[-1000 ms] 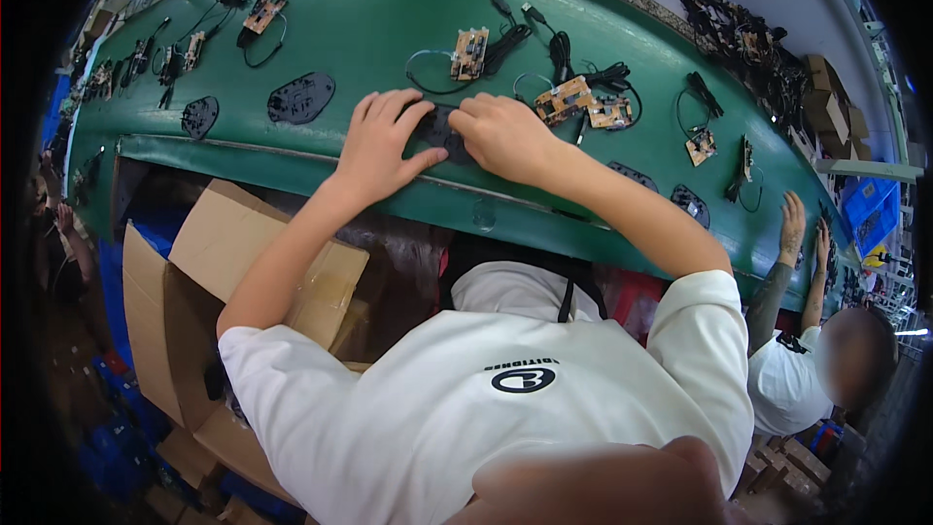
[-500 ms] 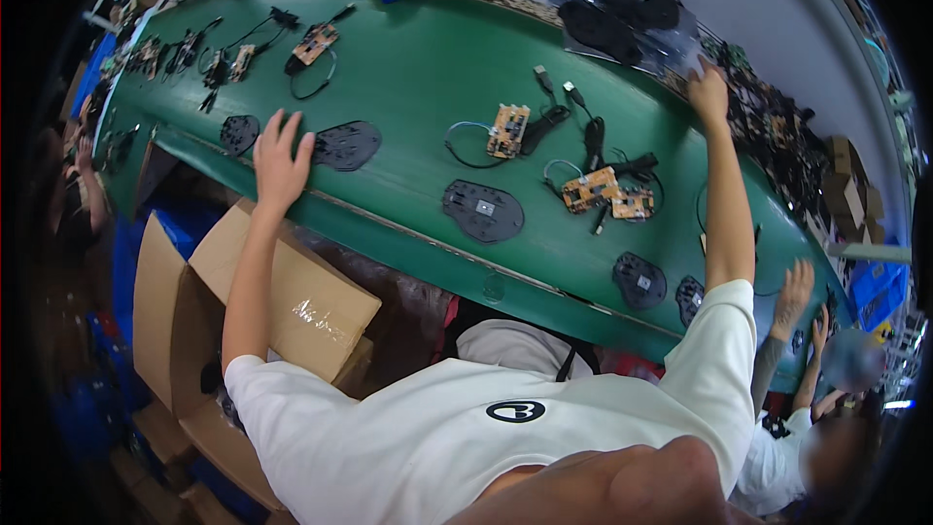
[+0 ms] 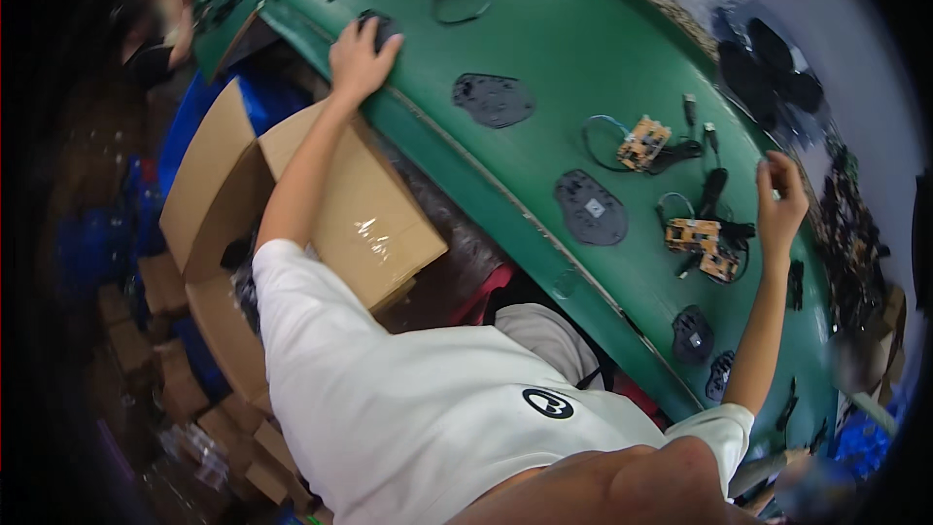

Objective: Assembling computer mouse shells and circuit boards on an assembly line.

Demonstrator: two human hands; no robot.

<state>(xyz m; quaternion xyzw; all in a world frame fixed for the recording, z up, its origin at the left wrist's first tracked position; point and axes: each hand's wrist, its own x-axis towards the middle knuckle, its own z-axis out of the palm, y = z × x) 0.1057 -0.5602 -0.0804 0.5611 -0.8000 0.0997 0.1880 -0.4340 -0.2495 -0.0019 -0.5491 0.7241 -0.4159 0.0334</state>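
Note:
My left hand (image 3: 360,63) is at the table's near edge, fingers spread over a black plastic shell (image 3: 379,25); whether they press on it is unclear. To its right lie another dark shell (image 3: 493,99) and one with a small pale square (image 3: 591,207). My right hand (image 3: 783,202) hovers over the right side of the table, its fingers curled in toward the thumb. Anything between those fingertips is too small to make out. Close by are an orange-brown circuit board with cable (image 3: 643,143) and a pair of similar boards (image 3: 695,235).
Along the far edge sit bagged black parts (image 3: 768,68) and a heap of boards and cables (image 3: 850,224). More shells (image 3: 693,333) lie near right. An opened cardboard box (image 3: 340,204) stands below the green table (image 3: 544,29). Another person (image 3: 155,49) works at far left.
My view has turned, so the table slants more. My left hand has moved left onto the smaller shell. My right hand has drawn back from the heap at the far edge, its fingers now curled.

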